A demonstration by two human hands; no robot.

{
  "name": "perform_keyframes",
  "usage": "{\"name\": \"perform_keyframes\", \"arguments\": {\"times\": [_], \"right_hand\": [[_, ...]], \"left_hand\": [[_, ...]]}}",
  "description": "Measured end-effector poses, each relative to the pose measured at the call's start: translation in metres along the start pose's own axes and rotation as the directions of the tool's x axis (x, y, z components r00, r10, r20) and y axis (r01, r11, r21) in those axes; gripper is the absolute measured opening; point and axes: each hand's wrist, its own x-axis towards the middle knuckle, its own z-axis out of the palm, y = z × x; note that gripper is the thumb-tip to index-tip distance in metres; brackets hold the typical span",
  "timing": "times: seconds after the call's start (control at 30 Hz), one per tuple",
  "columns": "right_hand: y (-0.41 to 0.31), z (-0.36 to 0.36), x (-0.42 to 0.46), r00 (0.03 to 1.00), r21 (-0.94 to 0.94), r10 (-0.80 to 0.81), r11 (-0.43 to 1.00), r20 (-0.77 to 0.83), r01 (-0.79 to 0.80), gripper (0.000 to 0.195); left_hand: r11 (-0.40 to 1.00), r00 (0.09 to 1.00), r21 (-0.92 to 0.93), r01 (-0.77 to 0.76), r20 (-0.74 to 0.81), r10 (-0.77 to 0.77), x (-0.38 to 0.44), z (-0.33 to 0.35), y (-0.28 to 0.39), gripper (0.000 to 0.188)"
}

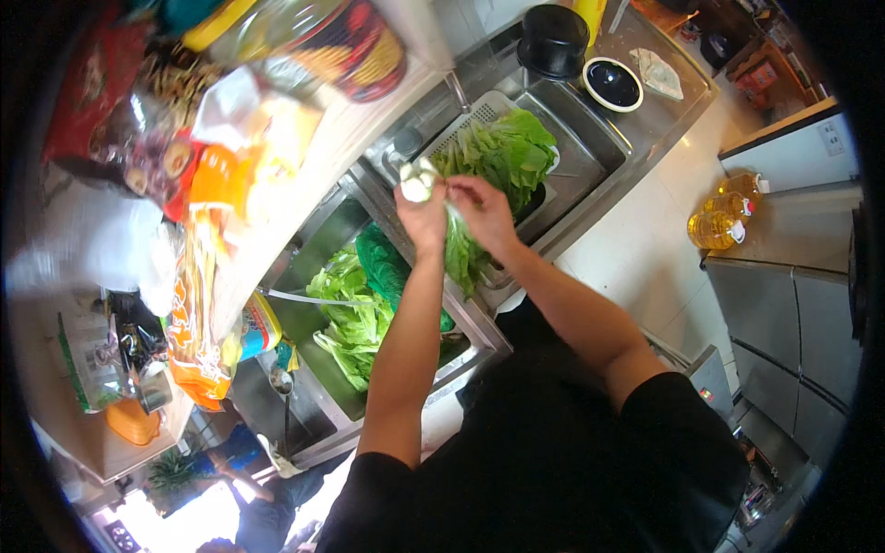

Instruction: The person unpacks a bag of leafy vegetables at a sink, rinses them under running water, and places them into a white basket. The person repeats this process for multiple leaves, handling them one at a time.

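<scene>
My left hand (423,218) grips a bunch of leafy greens by its pale cut stems (417,185), over the divider between two steel sink basins. Beside it, my right hand (482,211) has bent fingers at the stems; whether they pinch a leaf cannot be told. Green leaves (462,256) hang down between my forearms. Beyond my right hand, more leafy greens (511,148) lie on a perforated basket (453,131) in one basin. In the other basin, loose lettuce leaves (352,311) lie beside a green mesh bag (380,266), with a thin stream of water above them.
A faucet (458,91) stands behind the basket. A black pot (553,41) and a black bowl with a pale rim (612,84) sit at the sink's far end. A shelf (304,186) with packaged food runs along the left. Another person (269,508) is at the lower left.
</scene>
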Motion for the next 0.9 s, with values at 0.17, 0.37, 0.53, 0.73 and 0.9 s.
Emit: {"name": "perform_keyframes", "arguments": {"times": [0.17,0.37,0.53,0.73,0.9], "right_hand": [[-0.026,-0.085,0.057,0.989,-0.071,0.050,0.997,0.142,-0.040,0.030],[-0.016,-0.188,0.068,0.981,-0.402,0.127,0.914,0.146,-0.058,0.036],[-0.012,-0.223,0.053,0.955,-0.380,0.276,0.899,0.109,-0.216,0.037],[0.000,-0.249,0.043,0.928,-0.325,0.352,0.897,0.122,-0.298,0.041],[0.026,-0.274,0.026,0.939,-0.297,0.339,0.904,0.056,-0.309,0.037]], "left_hand": [[0.990,1.000,0.139,0.016,-0.017,-0.013,0.005,0.092,0.023,0.050],[0.718,0.705,0.008,0.696,0.184,-0.685,0.067,0.151,-0.012,0.075],[0.632,0.572,0.066,0.772,0.359,-0.737,0.093,0.207,-0.088,0.083],[0.652,0.622,0.198,0.732,0.194,-0.758,0.141,0.264,-0.120,0.094],[0.657,0.781,0.625,0.422,0.118,-0.613,0.137,0.275,-0.132,0.106]]}}
